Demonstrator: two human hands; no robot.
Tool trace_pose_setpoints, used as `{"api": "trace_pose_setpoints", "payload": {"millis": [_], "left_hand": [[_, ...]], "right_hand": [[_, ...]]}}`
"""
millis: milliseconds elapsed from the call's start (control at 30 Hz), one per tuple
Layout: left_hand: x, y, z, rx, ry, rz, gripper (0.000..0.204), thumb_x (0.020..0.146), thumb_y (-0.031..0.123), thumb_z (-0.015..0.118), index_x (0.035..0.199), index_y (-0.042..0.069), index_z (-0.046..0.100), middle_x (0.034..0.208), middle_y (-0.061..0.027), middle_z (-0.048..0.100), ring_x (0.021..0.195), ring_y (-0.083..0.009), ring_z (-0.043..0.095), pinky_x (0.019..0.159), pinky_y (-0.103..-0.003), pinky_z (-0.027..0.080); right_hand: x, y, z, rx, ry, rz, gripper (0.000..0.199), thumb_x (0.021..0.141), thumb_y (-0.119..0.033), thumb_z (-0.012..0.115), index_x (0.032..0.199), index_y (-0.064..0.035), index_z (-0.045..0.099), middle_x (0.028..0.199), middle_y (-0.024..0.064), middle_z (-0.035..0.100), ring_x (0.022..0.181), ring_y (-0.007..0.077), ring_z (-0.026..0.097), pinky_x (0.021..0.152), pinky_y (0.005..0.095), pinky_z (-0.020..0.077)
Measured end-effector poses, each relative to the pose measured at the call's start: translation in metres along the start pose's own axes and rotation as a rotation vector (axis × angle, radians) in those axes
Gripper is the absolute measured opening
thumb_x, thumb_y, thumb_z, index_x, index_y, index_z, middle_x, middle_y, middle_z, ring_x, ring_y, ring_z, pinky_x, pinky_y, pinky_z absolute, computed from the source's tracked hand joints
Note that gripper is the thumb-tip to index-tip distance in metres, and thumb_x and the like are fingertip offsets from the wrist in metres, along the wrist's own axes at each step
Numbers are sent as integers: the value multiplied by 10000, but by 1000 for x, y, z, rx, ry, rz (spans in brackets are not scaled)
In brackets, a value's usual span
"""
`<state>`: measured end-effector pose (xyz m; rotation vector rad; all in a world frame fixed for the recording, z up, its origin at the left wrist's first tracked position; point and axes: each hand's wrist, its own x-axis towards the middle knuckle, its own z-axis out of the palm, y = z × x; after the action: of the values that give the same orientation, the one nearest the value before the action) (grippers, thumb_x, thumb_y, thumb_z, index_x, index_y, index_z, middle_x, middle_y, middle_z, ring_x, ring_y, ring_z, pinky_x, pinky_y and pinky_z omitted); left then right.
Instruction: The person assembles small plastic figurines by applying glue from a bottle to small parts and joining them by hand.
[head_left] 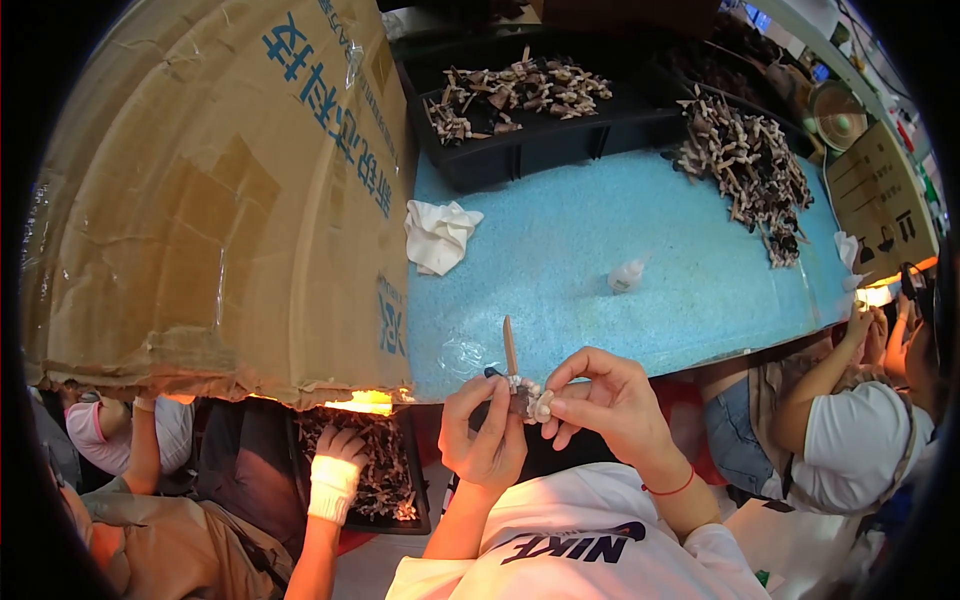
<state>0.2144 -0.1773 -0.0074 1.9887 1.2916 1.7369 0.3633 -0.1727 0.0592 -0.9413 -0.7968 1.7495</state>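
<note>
Just past the table's near edge, my left hand (482,440) pinches a small toy figure (520,402) between thumb and fingers. The figure has white and dark grey parts, and a flat brown blade-like piece (510,345) sticks up from it. On the figure's right side, my right hand (612,405) has thumb and index finger closed on a pale part of it. Beyond my hands, a small whitish bottle (627,276) lies on the blue tabletop (540,250). Fine details of the figure are hidden by my fingers.
A large cardboard box (200,200) walls off the left. A crumpled white cloth (440,237) lies beside it. At the back stands a black tray (560,145) of similar figures; a pile of figures (745,165) lies right. A co-worker's gloved hand (335,470) reaches into a lower tray (415,515).
</note>
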Motion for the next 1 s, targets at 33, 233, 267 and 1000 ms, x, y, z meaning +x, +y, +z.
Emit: {"api": "trace_pose_setpoints", "payload": {"millis": [33, 233, 267, 1000], "left_hand": [[2, 1, -1, 38, 1, 36, 412, 674, -168, 594, 1054, -14, 633, 992, -137, 549, 837, -222, 577, 710, -284, 493], [8, 1, -2, 79, -21, 97, 416, 654, -171, 593, 1037, -15, 640, 979, -135, 551, 847, -238, 571, 759, -319, 495], [8, 0, -2, 77, -23, 96, 411, 658, -170, 592, 1035, -14, 641, 983, -135, 549, 849, -236, 570, 765, -324, 499], [36, 29, -14, -302, -391, -157, 466, 587, -38, 576, 1049, -74, 611, 1154, -249, 507, 909, -276, 582, 701, -289, 505]], "right_hand": [[1, 0, -1, 1, 1, 1, 135, 823, 17, 580, 932, 67, 518, 816, 162, 621, 672, 188, 640, 525, 257, 557], [3, 3, -2, 38, 15, 3, 124, 823, 17, 579, 911, 55, 500, 801, 157, 616, 665, 188, 640, 533, 265, 562], [3, 3, -2, 42, 12, 3, 124, 823, 16, 579, 911, 53, 499, 805, 159, 616, 671, 192, 642, 537, 268, 563], [-8, -15, -20, -233, -93, -40, 410, 760, 71, 597, 1121, 31, 407, 1043, 145, 507, 836, 180, 637, 708, 254, 558]]}}
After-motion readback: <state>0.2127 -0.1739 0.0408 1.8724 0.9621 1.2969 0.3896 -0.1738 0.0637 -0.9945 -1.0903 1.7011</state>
